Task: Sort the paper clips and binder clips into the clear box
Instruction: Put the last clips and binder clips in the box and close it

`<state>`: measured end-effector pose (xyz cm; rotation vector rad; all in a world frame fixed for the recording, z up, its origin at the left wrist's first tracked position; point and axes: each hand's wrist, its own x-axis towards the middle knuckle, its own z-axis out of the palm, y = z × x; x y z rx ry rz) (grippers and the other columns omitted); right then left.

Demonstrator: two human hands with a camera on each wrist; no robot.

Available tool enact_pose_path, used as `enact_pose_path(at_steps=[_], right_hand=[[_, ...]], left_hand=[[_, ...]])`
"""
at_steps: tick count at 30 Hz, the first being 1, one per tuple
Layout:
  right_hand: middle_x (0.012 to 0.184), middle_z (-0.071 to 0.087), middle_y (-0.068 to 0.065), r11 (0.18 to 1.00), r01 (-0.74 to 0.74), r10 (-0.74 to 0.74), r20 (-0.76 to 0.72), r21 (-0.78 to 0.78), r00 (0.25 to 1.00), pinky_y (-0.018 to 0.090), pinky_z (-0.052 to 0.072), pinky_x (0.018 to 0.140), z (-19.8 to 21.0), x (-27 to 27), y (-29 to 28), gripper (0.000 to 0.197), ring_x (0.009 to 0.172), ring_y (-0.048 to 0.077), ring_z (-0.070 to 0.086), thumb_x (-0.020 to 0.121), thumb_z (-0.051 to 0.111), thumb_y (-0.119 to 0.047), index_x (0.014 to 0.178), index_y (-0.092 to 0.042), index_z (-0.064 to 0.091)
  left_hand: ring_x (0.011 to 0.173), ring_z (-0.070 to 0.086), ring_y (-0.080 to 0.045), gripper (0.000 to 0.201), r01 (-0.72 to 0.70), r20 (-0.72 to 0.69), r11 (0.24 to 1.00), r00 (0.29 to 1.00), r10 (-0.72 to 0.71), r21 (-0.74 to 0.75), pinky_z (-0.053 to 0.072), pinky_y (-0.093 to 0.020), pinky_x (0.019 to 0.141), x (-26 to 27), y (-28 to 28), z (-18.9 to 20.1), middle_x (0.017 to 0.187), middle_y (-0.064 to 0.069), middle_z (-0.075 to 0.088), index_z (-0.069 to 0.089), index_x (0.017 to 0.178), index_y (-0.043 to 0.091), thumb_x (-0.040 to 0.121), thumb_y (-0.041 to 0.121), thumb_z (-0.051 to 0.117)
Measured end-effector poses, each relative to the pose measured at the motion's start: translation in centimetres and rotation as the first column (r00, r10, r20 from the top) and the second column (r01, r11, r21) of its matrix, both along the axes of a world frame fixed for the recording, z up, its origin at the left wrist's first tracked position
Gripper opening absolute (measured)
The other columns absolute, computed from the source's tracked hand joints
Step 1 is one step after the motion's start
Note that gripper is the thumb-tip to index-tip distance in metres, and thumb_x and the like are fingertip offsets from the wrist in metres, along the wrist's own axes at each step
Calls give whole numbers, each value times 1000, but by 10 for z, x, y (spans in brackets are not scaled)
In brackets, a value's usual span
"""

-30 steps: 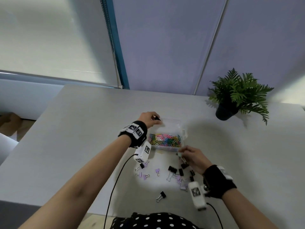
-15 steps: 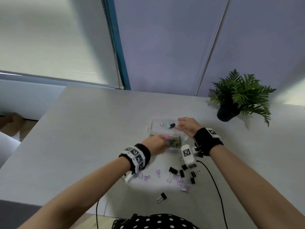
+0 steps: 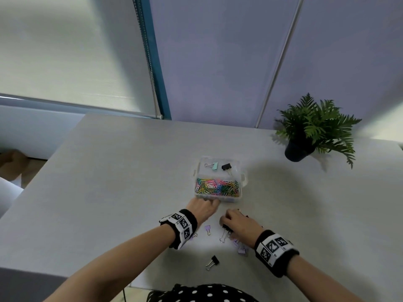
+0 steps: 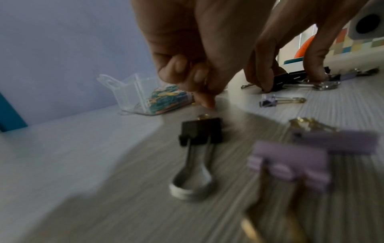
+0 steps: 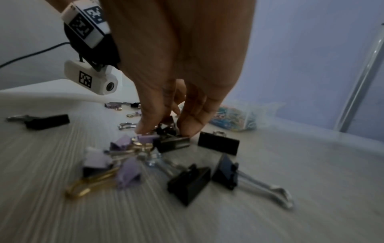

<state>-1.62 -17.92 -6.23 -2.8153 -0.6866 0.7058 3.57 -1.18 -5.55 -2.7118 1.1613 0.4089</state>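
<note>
Spanning a grey table point(image 3: 113, 175) beneath lilac panels point(image 3: 218, 62), both hands' grips cannot be told.

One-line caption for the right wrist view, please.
Right hand reaches into a heap of black and lilac binder clips on the table, clear box behind.

The box point(image 3: 218, 171) is clear plastic; its near half holds paper clips point(image 3: 217, 187) in pink, yellow, green and blue, its far half one mint clip point(image 3: 214, 166) and one black clip point(image 3: 226, 166). On the pale grey, finely streaked table point(image 3: 113, 175) lie black clips point(image 5: 188, 182) with silver handles and lilac clips point(image 5: 127, 172) with gold ones. Both wristbands point(image 3: 182, 227) are black with white tags printed in black squares. The fern point(image 3: 316, 125) is green in a dark pot point(image 3: 295, 152). The garment point(image 3: 202, 294) is black with white dots.
</note>
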Motion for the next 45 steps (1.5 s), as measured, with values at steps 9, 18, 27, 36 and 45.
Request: enact_pose_path(at_steps=[9,18,27,36,45], right_hand=[[85,54,1,948,189,-146,-179,258,973,28,39,68,-1,11,-7,25,79,19,48,78,61,-8,86,-20,41],[84,63,12,169,677,-603,-468,716,646,21,56,55,55,106,-24,11,67,22,63,83,60,0,82,-11,57],[94,58,9,636,579,-625,-99,510,774,34,47,86,53,129,-27,27,88,22,55,81,57,0,107,-5,58],[120,46,1,958,283,-276,-121,50,954,33,48,85,14,-7,-66,49,101,16,49,81,64,-21,125,-23,44],[122,35,9,979,206,-204,-100,6,974,36,47,79,-1,-14,-37,59,110,24,41,74,71,-21,124,-20,40]], left_hand=[[83,65,-29,20,-196,-92,975,978,187,-101,51,-36,74,6,-9,15,94,-11,66,42,114,8,96,16,43],[92,66,-26,28,-425,-199,862,903,381,-275,54,-38,83,63,13,31,104,-9,69,52,122,21,98,29,40],[91,64,-22,32,-489,-318,829,859,401,-273,52,-34,87,38,79,21,99,-3,70,47,128,25,96,27,45],[119,45,-22,92,-358,-444,927,853,274,-116,51,-39,92,-26,101,1,142,-5,26,11,146,34,77,33,71],[104,48,-27,45,-401,-412,907,854,319,-130,48,-37,89,-17,47,-10,116,-7,38,49,113,12,75,21,72]])
